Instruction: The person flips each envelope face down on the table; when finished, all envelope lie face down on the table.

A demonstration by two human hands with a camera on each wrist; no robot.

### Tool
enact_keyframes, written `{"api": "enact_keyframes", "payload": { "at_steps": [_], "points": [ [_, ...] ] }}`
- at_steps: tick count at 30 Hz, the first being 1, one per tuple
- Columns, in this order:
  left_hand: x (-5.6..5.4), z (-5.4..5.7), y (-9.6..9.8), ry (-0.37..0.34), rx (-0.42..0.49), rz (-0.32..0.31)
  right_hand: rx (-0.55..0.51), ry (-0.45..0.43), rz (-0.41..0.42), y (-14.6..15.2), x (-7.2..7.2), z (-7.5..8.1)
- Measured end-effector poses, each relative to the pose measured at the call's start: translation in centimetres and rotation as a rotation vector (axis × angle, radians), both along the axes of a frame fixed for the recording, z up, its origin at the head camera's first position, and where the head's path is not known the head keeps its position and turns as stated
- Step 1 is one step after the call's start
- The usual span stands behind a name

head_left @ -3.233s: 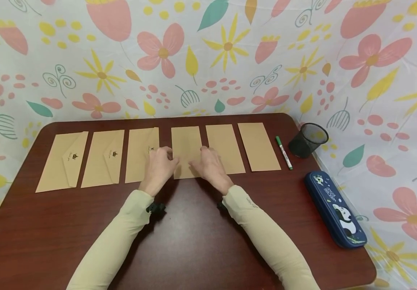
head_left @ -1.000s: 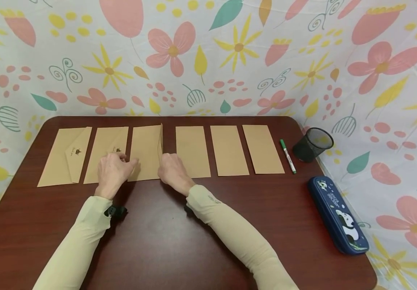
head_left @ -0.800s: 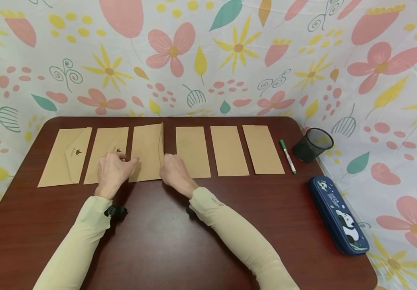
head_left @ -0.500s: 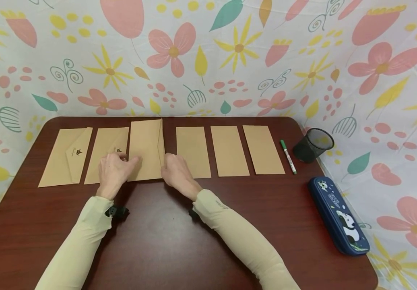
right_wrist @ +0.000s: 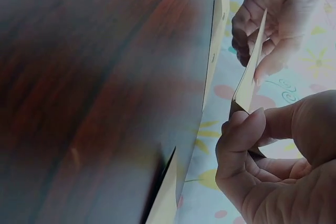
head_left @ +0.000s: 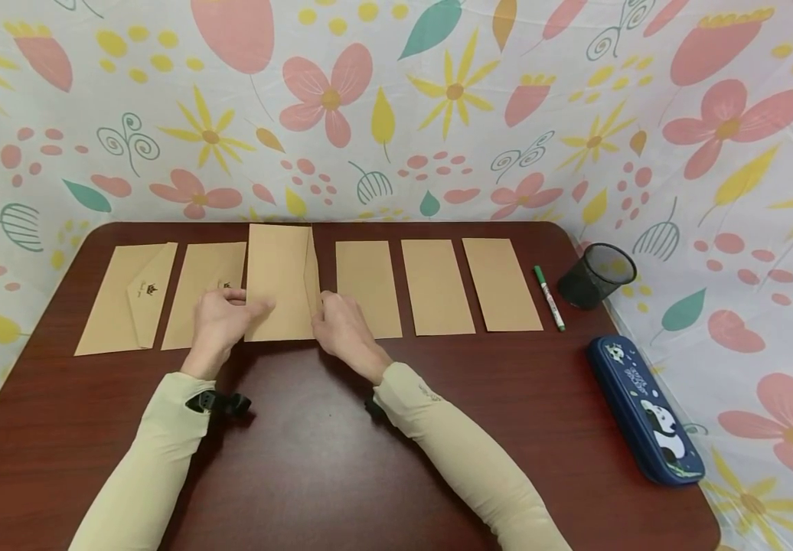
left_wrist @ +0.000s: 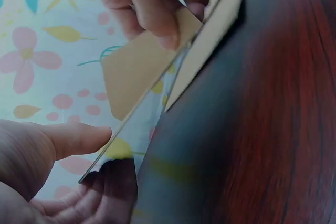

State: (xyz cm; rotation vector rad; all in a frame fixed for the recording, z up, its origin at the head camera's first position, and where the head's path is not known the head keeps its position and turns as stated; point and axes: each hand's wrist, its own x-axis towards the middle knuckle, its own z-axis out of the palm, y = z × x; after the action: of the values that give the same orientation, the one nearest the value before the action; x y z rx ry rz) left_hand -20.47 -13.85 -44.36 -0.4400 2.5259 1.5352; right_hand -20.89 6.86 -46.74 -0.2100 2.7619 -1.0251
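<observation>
Both hands hold a kraft-paper envelope (head_left: pixel 278 268), third from the left in the row. It is raised off the table and its pointed flap (head_left: pixel 311 272) stands slightly out along the right side. My left hand (head_left: pixel 220 321) grips the left edge, thumb over the front, with the fingers behind it in the left wrist view. On the opposite side my right hand (head_left: pixel 346 329) pinches the lower flap edge between thumb and curled fingers (right_wrist: pixel 239 142). Two similar envelopes with printed crowns lie to the left, the nearer one (head_left: pixel 197 287) partly covered by my left hand.
Three plain envelopes lie to the right, the nearest being one envelope (head_left: pixel 371 283) beside my right hand. Farther right are a green-capped marker (head_left: pixel 549 297), a black mesh pen cup (head_left: pixel 585 277) and a blue panda pencil case (head_left: pixel 644 409). A floral curtain (head_left: pixel 396 115) backs the brown table (head_left: pixel 327 459).
Both hands have shifted left since the oldest frame. The third envelope, flat then with its flap down, is lifted between them. Over the last second it has risen and tilted upward.
</observation>
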Motion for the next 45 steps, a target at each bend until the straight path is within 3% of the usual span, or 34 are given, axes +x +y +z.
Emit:
{"api": "enact_keyframes", "payload": {
  "at_steps": [4, 12, 17, 19, 28, 35, 39, 45],
  "points": [
    [-0.2, 0.1, -0.1, -0.042, 0.087, -0.018, -0.011, -0.021, -0.009, 0.2, 1.1, 2.0],
    [-0.2, 0.2, -0.2, -0.047, 0.173, -0.029, -0.020, 0.097, 0.010, 0.8, -1.0, -3.4],
    [-0.1, 0.2, -0.4, -0.036, 0.224, -0.023, -0.083, 0.122, 0.023, 0.9, 0.0, -1.2],
    [-0.1, 0.1, -0.5, -0.028, 0.249, -0.022, -0.117, 0.084, 0.011, 0.7, 0.8, 0.7],
    [0.1, 0.0, -0.6, -0.027, 0.321, -0.025, -0.360, -0.047, -0.074, 0.8, 0.7, 1.1],
    [0.0, -0.2, -0.8, -0.019, 0.380, -0.043, -0.464, -0.117, -0.103, 0.7, 0.6, 1.0],
    [0.0, -0.3, -0.8, -0.019, 0.353, -0.071, -0.511, -0.146, -0.121, 0.6, 0.4, 0.9],
    [-0.1, -0.2, -0.8, -0.021, 0.182, -0.088, -0.534, -0.163, -0.151, 0.6, 0.4, 1.0]
  ]
}}
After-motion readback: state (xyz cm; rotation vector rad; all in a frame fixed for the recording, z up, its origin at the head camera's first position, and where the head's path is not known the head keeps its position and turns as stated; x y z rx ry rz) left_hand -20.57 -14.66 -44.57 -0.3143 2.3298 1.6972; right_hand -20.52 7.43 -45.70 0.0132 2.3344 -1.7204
